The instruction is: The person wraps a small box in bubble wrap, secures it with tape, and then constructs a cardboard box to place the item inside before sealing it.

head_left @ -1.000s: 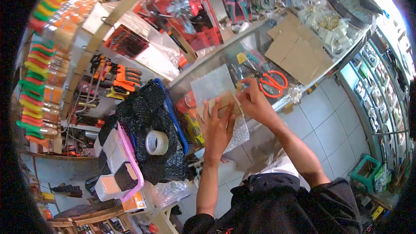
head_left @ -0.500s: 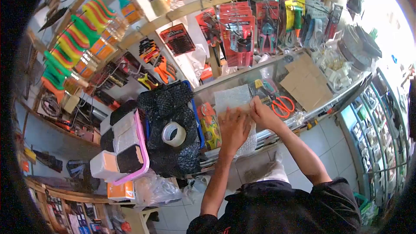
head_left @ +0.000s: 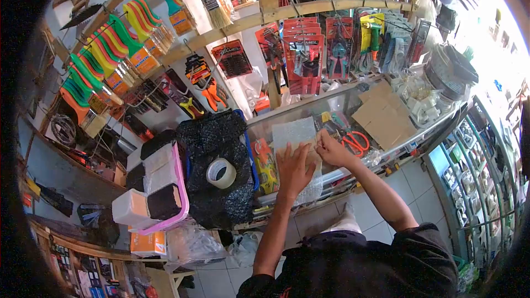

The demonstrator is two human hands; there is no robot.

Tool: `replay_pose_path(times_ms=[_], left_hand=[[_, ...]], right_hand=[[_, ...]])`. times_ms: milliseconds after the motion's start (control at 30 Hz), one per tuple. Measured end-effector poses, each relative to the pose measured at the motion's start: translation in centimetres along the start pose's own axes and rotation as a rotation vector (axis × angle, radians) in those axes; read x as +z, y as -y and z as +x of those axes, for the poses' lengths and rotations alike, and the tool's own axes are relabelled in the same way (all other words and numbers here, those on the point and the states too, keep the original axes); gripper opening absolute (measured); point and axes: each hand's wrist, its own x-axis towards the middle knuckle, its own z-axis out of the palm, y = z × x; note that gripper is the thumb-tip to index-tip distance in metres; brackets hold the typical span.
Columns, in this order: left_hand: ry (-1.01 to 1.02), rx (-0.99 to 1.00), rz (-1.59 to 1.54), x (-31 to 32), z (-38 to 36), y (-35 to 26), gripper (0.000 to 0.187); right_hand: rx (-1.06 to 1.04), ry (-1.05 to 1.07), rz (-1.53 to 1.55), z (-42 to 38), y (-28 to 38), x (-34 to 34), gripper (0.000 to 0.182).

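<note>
A sheet of bubble wrap [head_left: 288,130] lies on the glass counter, with a brownish patch showing around my fingers. My left hand [head_left: 295,168] presses flat on it, fingers spread. Close to its fingertips, at the wrap's right edge, my right hand [head_left: 334,152] is closed with fingers curled in; what it pinches is hidden. Just beyond the right hand sit scissors with orange handles [head_left: 356,142]. A package with yellow and red print [head_left: 266,166] lies left of the wrap.
A tape roll [head_left: 221,173] rests on black bubble wrap [head_left: 229,209] to the left, beside a pink-rimmed basket [head_left: 184,209] of wrapped boxes. Flattened cardboard [head_left: 383,116] lies on the counter's right part. Carded tools [head_left: 303,60] and paintbrushes [head_left: 105,49] hang above.
The camera view has tipped up a little. My right hand has come slightly down the wrap's right edge, and the left hand's fingers are spread wider.
</note>
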Motion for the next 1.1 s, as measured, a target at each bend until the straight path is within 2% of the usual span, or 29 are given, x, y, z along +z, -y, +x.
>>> replay_pose_path(times_ms=[100,200,300,400,500,600,700,900,1000,1100], left_hand=[[0.0,0.009,0.019,0.2,0.0,0.1,0.065],[0.0,0.019,0.019,-0.1,0.1,0.2,0.063],[0.018,0.001,0.004,-0.5,0.2,-0.1,0.062],[0.008,0.008,0.015,-0.2,0.2,0.0,0.06],[0.008,0.013,0.006,-0.4,0.2,0.0,0.058],[0.011,0.018,0.016,-0.2,0.1,0.2,0.057],[-0.018,0.028,0.012,0.1,0.0,0.2,0.057],[0.006,0.013,0.033,0.6,0.0,0.3,0.057],[0.019,0.017,0.034,0.2,-0.1,0.2,0.057],[0.024,0.008,0.043,0.4,-0.1,0.3,0.057]], right_hand=[[0.104,0.018,0.292,-0.7,-1.7,-0.2,0.022],[0.202,-0.071,0.428,-1.2,-2.4,-0.4,0.022],[0.188,-0.109,0.375,-1.2,-2.8,0.1,0.024],[0.142,-0.052,0.144,-1.2,1.0,-0.4,0.025],[0.029,-0.062,0.056,-0.6,-0.6,0.9,0.025],[0.109,-0.034,0.035,-0.4,-0.8,0.7,0.024],[0.073,-0.062,0.003,-0.4,-0.8,0.8,0.026],[0.008,-0.144,0.027,-0.7,0.4,1.4,0.033],[0.12,-0.104,-0.061,-1.8,2.0,0.5,0.04],[0.087,-0.13,-0.262,-3.4,4.4,0.1,0.052]])
